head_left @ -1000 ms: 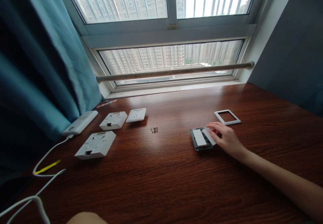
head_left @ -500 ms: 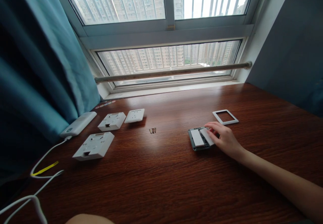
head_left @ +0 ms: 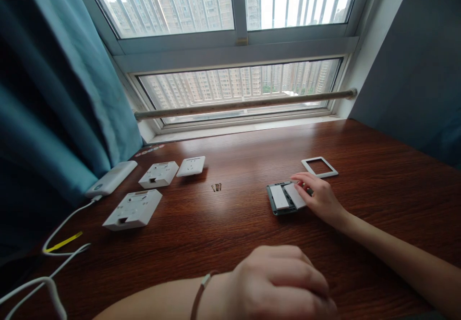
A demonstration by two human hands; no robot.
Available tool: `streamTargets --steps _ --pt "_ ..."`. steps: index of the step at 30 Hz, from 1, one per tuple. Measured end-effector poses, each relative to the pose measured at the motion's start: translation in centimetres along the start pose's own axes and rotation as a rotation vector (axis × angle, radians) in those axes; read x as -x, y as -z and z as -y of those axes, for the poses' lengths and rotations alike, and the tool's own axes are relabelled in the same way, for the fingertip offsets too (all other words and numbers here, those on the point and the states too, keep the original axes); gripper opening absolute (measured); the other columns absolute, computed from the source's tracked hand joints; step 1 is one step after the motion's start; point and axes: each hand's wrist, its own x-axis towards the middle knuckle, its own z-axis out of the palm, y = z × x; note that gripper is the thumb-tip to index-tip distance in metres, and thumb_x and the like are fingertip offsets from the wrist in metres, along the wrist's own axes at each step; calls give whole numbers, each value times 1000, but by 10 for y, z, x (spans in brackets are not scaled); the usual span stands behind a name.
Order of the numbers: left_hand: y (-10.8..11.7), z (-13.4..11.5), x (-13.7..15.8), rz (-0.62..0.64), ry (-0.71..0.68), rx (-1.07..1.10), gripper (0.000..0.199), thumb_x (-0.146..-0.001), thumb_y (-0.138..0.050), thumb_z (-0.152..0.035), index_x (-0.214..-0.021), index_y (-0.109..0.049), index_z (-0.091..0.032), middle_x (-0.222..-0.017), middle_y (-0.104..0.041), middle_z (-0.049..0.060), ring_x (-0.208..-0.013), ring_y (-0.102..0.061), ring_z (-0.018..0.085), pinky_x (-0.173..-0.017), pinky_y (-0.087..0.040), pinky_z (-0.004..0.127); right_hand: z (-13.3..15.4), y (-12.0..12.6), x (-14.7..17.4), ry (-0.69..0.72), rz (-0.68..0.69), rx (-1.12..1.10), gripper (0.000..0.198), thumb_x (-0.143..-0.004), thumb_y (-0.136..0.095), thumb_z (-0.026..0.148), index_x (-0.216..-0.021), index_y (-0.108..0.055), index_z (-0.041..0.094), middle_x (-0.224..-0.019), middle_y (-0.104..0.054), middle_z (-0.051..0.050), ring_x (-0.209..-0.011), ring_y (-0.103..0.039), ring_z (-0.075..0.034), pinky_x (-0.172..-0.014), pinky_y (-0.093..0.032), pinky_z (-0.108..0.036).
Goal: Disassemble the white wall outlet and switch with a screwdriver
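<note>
A wall switch module (head_left: 290,210) with a dark grey base lies on the table. One white rocker (head_left: 279,197) sits on its left half. The other white rocker (head_left: 295,195), on the right half, is pinched along its right side by my right hand (head_left: 319,196), partly hiding it. In the foreground my left hand (head_left: 277,284) reaches in above the table with curled fingers and a band at the wrist. Its fingertips are hidden, so anything inside cannot be made out. Behind the module lies a white square frame (head_left: 333,171).
Several small screws (head_left: 216,187) lie mid-table. Further left are a socket panel (head_left: 191,166) and two white mounting boxes (head_left: 158,174). A white power bank (head_left: 112,178) with a cable stands by the curtain (head_left: 118,132). Near the cable lies a yellow strip (head_left: 65,241).
My left hand has come into view from the bottom edge, reaching rightward across the foreground. The right rocker lies straighter on the module, my right hand still on it.
</note>
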Motion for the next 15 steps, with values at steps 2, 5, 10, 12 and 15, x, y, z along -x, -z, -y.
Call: streamTargets --steps 2,5,10,12,15 --pt "8 6 -3 -125 -2 -150 18 -86 -49 -11 -97 -63 -14 -81 -67 10 -74 -61 16 -70 -54 26 9 5 -1 -73 23 -131 22 -84 -51 28 -98 -64 18 -97 -66 -9 -75 -60 -18 -74 -50 -34" --pt "21 16 -7 -278 22 -224 16 -82 -54 -5 -90 -65 -13 -81 -65 9 -75 -60 15 -68 -52 25 34 13 2 -292 255 -654 27 -83 -55 33 -104 -62 18 -94 -68 -9 -66 -60 -14 -59 -50 -26" --pt "31 33 -6 -419 7 -342 13 -83 -55 -7 -86 -65 -14 -81 -65 6 -73 -59 12 -63 -50 23 89 27 17 -550 832 -1575 45 -83 -57 41 -122 -53 20 -106 -66 -15 -54 -62 -9 -35 -39 -14" --pt "33 38 -5 -429 -6 -398 13 -82 -56 -6 -88 -65 -14 -80 -65 6 -72 -59 12 -62 -49 23 104 32 22 -596 936 -1680 44 -82 -58 40 -119 -56 17 -90 -70 -13 -49 -61 -9 -36 -40 -13" --pt "35 40 -5 -453 -18 -447 15 -80 -58 -4 -88 -65 -14 -81 -64 6 -72 -58 12 -62 -48 23 112 39 26 -631 908 -1717 29 -82 -60 35 -99 -67 13 -52 -60 0 -31 -46 -3 -30 -34 -10"
